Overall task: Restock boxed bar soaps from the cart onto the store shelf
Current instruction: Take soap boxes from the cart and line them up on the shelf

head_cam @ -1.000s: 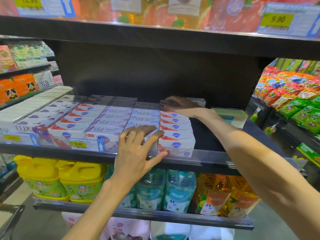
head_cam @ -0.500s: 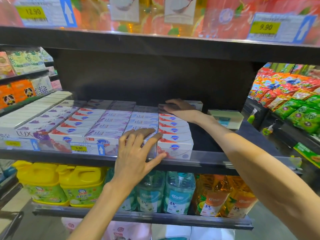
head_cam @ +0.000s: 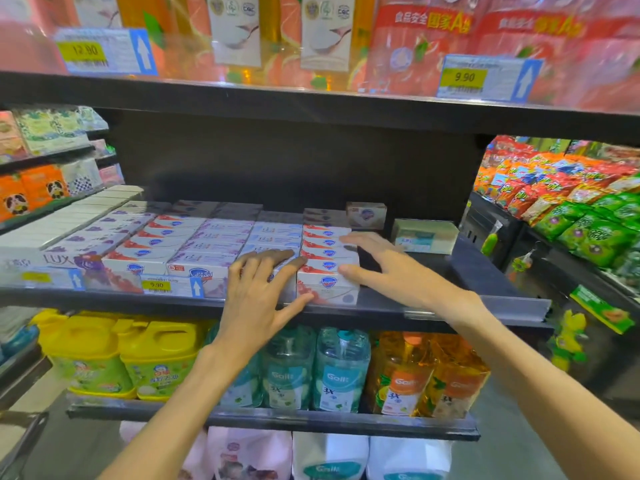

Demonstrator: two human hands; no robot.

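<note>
On the middle shelf, seen from the head camera, I have both hands at the right-hand soap row, the red-and-white boxes running front to back at the end of the block. My left hand lies flat, fingers spread across the tops of the front boxes and the neighbouring lilac row, thumb out along the shelf lip. My right hand is also open, fingers straight and touching the row's right flank; neither grip pinches anything. I see no box in hand, and the cart is out of view apart from a possible edge at lower left.

I judge these boxes light and stiff enough to slide in a line, but thin card will dent at the corners if squeezed. The printed faces look glossy, so flat palms may slip; I would take a single box by its long sides, thumb opposite fingers.

Shapes are all crisp rectangular cartons packed edge to edge. One lone box sits at the back, a pale carton apart to the right. Below stand clear bottles and yellow jugs. A price tag sits behind the clear shelf strip.
</note>
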